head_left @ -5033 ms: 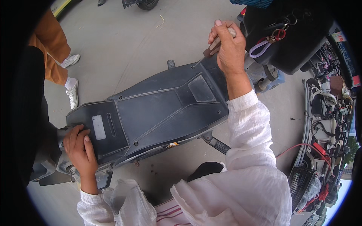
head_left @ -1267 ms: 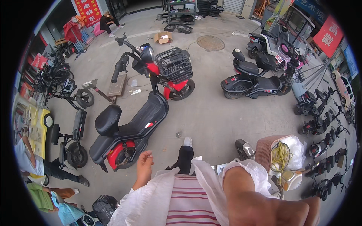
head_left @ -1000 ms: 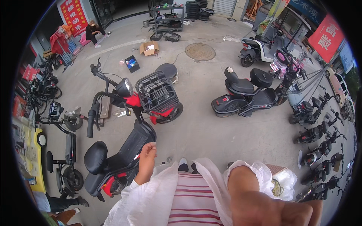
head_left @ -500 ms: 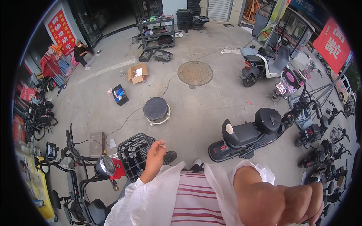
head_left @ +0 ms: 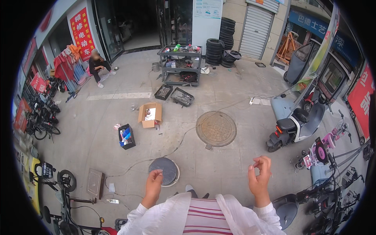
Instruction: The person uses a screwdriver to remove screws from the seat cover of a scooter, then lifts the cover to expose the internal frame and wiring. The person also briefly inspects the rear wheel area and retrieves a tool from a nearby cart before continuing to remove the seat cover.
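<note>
Both my hands are raised in front of me, in white sleeves. My left hand is in line with the round dark-topped stool and covers part of its seat. Its fingers are curled in close, and nothing shows in them. Off to the right, my right hand is held over the pavement with thumb and bent fingers apart, holding nothing. Ahead on the ground stand a black bin with blue and white items and an open cardboard box. Beyond them are two shallow black trays.
A grey tool cart stands before the doorway, near stacked tyres. A round manhole cover lies ahead. A cable crosses the ground. Scooters line the right; a person sits far left. A flat brown box lies nearby.
My view has shifted forward; the stool and boxes sit lower and closer. My right hand has moved up and away from my body. The near scooters have slid toward the lower edge.
</note>
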The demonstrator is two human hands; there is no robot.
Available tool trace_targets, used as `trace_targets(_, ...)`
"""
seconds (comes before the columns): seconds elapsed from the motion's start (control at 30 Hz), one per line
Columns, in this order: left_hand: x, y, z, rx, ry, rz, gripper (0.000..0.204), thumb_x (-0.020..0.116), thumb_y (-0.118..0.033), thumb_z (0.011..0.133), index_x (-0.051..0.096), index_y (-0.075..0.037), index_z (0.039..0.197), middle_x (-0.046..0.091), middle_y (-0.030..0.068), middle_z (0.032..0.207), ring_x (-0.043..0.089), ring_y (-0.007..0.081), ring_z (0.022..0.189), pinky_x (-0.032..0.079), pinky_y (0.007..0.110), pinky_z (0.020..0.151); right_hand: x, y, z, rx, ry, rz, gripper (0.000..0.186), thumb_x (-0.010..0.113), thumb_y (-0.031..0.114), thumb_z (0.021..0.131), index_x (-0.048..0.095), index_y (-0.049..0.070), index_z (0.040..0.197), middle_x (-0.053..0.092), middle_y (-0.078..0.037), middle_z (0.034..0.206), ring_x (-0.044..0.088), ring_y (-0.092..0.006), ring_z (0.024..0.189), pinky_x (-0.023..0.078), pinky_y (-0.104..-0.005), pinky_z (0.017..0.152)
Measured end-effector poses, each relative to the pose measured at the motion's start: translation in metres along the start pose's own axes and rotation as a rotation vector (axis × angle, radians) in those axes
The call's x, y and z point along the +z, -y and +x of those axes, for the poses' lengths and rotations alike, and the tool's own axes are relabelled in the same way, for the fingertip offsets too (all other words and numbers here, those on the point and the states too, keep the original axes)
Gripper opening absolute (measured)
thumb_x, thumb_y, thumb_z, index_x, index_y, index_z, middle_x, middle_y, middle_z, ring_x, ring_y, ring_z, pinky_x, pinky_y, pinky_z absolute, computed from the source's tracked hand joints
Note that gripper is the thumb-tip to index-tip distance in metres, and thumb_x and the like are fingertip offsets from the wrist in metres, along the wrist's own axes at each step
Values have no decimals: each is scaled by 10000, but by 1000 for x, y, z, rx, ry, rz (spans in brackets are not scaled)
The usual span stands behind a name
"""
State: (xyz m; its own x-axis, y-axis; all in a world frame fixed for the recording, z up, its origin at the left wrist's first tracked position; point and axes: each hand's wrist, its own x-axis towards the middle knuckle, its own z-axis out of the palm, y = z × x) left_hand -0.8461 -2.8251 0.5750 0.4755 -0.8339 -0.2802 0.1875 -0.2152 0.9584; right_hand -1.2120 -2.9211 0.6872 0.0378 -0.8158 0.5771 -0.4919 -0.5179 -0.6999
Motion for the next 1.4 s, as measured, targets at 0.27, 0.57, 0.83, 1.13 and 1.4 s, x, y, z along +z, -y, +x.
trace_targets(0.27, 161, -75, 260, 71, 313, 100, 225, 544, -156, 945, 564, -62, 1148, 595, -4, 1002, 551, 94, 885, 450, 269, 772, 48, -282, 9, 586, 188, -401, 132, 645, 131, 826, 622, 1, 828, 611, -158, 807, 581, -294, 704, 484, -401, 642)
trace_targets(0.57, 266, -122, 486, -44, -80, -67, 249, 619, -53, 885, 587, -34, 1131, 534, -44, 670, 522, 63, 660, 440, 217, 677, 167, -508, 262, 621, 548, -439, 249, 667, 216, 805, 658, -33, 804, 678, -216, 809, 651, -388, 780, 522, -441, 719)
trace_targets(0.83, 303, -180, 642, -81, -217, -155, 731, 574, -150, 914, 171, -100, 1522, 345, 151, 1479, 444, 253, 1213, 415, 356, 981, 412, -503, 649, 174, 672, -59, 424, 655, 282, 855, 580, -21, 1141, 597, -217, 1111, 561, -377, 1055, 457, -423, 910)
trace_targets(1.13, 375, -242, 965, -210, 68, -1040, 691, 363, -571, 955, 372, -75, 1436, 493, 100, 1364, 499, 236, 1211, 414, 382, 992, 702, -387, 794, -813, 1049, 674, 671, 454, 544, 929, 386, 123, 1448, 350, -154, 1490, 349, -336, 1363, 244, -458, 1122)
trace_targets(1.4, 352, -358, 1088, 21, 135, -1049, 675, 311, -602, 955, 536, -63, 1295, 643, 80, 1096, 595, 212, 904, 474, 360, 783, 792, -695, 970, 52, 837, -218, 407, 450, 367, 956, 638, 13, 1030, 645, -210, 1031, 590, -381, 1003, 457, -467, 880)
